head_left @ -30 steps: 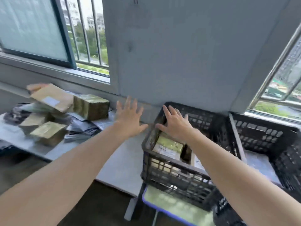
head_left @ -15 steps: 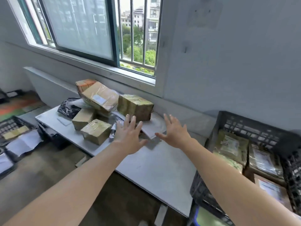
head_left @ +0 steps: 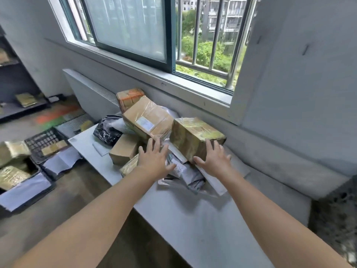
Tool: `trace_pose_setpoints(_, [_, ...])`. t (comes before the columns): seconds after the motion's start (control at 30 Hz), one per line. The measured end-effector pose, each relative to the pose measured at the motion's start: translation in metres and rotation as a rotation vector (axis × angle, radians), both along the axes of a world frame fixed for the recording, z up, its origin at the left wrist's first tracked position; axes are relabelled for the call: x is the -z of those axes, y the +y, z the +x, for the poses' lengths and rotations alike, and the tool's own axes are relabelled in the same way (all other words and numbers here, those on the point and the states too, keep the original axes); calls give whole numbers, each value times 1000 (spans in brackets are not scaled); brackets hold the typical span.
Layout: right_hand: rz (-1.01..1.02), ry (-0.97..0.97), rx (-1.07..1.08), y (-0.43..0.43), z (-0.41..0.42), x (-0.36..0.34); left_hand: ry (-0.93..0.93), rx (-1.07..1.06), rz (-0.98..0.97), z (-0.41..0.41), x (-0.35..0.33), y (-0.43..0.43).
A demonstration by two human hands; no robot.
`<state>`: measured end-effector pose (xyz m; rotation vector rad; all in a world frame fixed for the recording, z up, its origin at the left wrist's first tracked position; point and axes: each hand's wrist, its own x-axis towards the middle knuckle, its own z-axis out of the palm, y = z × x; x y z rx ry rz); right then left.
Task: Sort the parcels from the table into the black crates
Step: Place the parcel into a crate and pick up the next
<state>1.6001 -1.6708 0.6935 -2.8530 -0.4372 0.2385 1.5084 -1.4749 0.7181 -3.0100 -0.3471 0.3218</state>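
Observation:
A heap of parcels lies on the grey table (head_left: 195, 215) under the window. A tape-wrapped brown box (head_left: 193, 137) sits at the heap's right, and my right hand (head_left: 213, 160) is spread open against its near side. My left hand (head_left: 154, 160) hovers open over grey mailer bags (head_left: 190, 176) and a small taped box (head_left: 128, 167). Behind them are a large labelled carton (head_left: 148, 118), a plain brown box (head_left: 124, 147), an orange-marked box (head_left: 129, 96) and a black bag (head_left: 107, 130). Neither hand holds anything. A black crate's corner (head_left: 336, 213) shows at the right edge.
Black crates (head_left: 45, 140) with parcels and white sheets stand on the floor at the left. A dark shelf (head_left: 17, 89) holding a parcel is at the far left. The wall and barred window run close behind the table.
The view has swung left from the crates to the parcel heap. Both hands have moved forward to the heap, the right one reaching the taped brown box.

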Motion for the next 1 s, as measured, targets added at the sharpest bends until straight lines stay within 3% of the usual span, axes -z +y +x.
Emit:
trace_pose_setpoints(0.2, [-31, -4, 43, 32, 48, 18, 72, 78, -66, 55, 37, 18])
trace_pose_setpoints(0.43, [-85, 30, 90, 47, 87, 35, 161, 366, -54, 120, 92, 41])
trace_pose_setpoints(0.77, [34, -189, 299, 31, 88, 40, 37, 911, -31, 176, 127, 49])
trace_pose_setpoints(1.0, [-15, -302, 352, 32, 77, 28, -113, 1043, -126, 182, 105, 50])
